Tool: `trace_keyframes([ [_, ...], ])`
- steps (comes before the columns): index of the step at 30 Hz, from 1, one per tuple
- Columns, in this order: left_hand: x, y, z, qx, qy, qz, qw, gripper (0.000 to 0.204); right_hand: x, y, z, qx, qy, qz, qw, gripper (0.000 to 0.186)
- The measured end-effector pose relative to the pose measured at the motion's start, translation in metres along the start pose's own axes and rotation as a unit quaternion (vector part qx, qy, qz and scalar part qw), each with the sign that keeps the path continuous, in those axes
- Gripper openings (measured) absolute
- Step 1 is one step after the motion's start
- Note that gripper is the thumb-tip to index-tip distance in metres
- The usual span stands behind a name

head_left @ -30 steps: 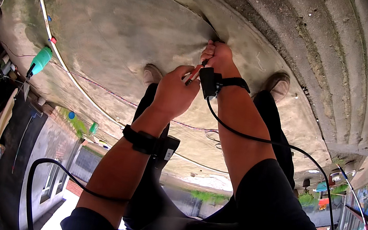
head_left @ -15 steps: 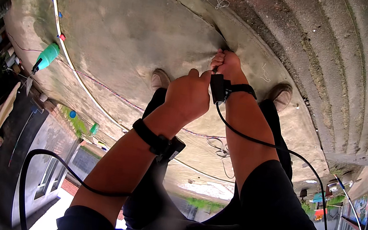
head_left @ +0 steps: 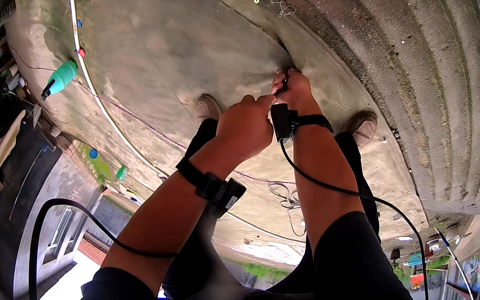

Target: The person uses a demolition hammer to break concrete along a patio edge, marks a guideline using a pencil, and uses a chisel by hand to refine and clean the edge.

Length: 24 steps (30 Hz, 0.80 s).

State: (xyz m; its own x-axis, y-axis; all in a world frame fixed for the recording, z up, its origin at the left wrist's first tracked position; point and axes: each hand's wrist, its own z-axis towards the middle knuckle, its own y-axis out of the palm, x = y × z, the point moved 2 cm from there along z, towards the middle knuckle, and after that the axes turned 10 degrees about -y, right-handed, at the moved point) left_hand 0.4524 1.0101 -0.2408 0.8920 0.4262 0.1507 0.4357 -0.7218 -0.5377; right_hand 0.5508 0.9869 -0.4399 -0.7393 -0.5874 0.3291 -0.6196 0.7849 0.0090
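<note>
My left hand (head_left: 245, 125) is closed, back toward the camera, fingertips reaching up to my right hand; what it grips is hidden. Just above and right of it, my right hand (head_left: 296, 89) is curled around a small dark piece (head_left: 281, 88) too small to name, partly covered by my fingers. Both wrists wear black straps with boxes; a black box (head_left: 281, 121) on the right one has a cable running from it. Beneath the hands is grey concrete ground (head_left: 162, 45), with a dark crack running toward my right hand. My shoes (head_left: 362, 125) stand either side.
A white hose (head_left: 93, 94) with coloured bands curves along the left, beside a teal plastic bottle (head_left: 62, 77). Loose looped cords (head_left: 286, 195) lie between my legs, thin string (head_left: 286, 9) farther up. Ridged concrete (head_left: 447, 94) fills the upper right. A wall (head_left: 38, 231) shows lower left.
The red-handled tool seen in my left hand a second ago is hidden behind that hand, which has turned and drawn closer to the right one. The whole view has shifted slightly.
</note>
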Motion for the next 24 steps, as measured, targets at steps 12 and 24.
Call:
trace_keyframes([
  [12,-0.02,0.013,-0.009,-0.134,-0.236,-0.478,0.835,0.038,0.02,-0.007,-0.033,-0.037,-0.063,0.086,0.994,0.024],
  [24,-0.022,-0.004,0.0,-0.097,-0.051,-0.195,0.975,0.039,0.031,-0.005,-0.026,0.009,-0.083,0.069,0.994,0.021],
])
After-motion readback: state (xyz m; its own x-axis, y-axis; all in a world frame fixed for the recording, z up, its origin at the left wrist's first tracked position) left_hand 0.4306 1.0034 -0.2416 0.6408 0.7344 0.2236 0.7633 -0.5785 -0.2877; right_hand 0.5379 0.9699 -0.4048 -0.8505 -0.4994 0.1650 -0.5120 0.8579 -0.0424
